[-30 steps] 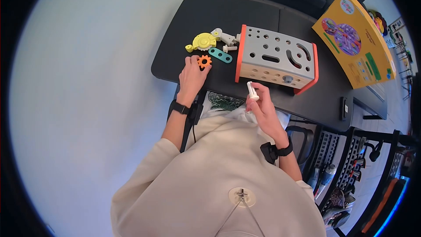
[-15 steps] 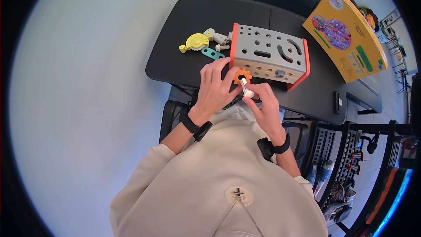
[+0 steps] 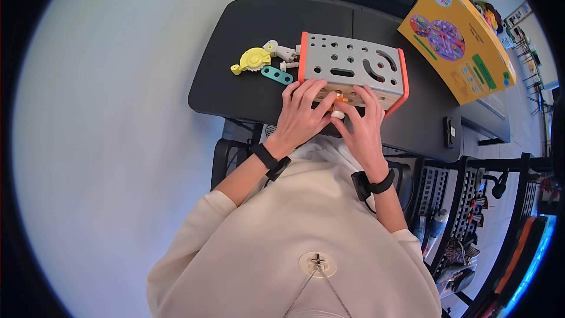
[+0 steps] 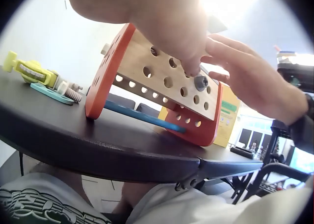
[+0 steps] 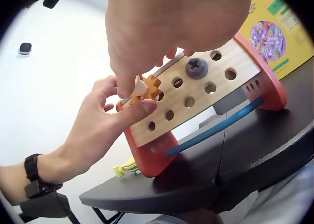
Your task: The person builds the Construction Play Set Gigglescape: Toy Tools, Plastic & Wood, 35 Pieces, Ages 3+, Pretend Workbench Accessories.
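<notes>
The toy workbench (image 3: 359,65) has a grey top with holes, a wooden front panel (image 5: 189,102) and orange-red ends. Against that panel's upper row of holes lies an orange gear (image 5: 153,86), gripped at its edge by my left hand (image 3: 300,115), thumb in front. My right hand (image 3: 366,132) pinches a white peg (image 5: 141,88) at the gear's centre; its shaft is hidden. Further along the panel sits a grey screw head (image 5: 196,68). In the left wrist view my left hand (image 4: 162,23) covers the gear.
Left of the workbench lie a yellow geared piece (image 3: 255,59), a teal strip with holes (image 3: 276,75) and white parts (image 3: 282,52). A large yellow box (image 3: 459,41) stands at the right, with a small black object (image 3: 449,132) near the table's right edge.
My left hand has brought the gear from the table's left side to the workbench front. My right hand has moved the white peg into the gear's centre.
</notes>
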The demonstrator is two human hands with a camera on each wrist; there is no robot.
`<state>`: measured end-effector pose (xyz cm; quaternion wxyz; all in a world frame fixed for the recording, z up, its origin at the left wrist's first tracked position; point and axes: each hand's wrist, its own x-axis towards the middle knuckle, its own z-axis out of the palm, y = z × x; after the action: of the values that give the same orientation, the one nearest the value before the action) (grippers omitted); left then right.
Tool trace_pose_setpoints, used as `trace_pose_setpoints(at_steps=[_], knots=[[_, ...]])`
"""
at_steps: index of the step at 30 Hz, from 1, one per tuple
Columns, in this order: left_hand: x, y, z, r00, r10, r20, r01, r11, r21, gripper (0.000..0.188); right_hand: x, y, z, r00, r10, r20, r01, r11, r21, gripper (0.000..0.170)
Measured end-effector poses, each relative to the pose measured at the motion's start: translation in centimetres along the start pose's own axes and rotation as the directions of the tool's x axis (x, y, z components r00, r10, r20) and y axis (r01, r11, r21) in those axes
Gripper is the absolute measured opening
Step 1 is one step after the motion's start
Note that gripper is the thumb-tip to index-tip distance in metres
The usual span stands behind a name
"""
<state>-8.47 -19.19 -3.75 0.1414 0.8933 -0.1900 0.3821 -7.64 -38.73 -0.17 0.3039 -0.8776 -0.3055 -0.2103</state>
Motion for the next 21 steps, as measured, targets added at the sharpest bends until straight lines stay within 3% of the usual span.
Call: trace_pose_setpoints(at_steps=[14, 21], knots=[[-0.2, -0.4, 0.8, 1.000, 0.009, -0.014, -0.008, 0.999, 0.043, 0.067, 1.1, 1.2, 0.3, 0.997, -0.072, 0.017, 0.074, 0.991, -0.116, 0.045], [0.1, -0.6, 0.9, 1.000, 0.027, -0.014, -0.026, 0.998, 0.060, 0.063, 3.0, 1.4, -0.8, 0.999, -0.026, 0.041, 0.034, 0.977, -0.210, 0.068]])
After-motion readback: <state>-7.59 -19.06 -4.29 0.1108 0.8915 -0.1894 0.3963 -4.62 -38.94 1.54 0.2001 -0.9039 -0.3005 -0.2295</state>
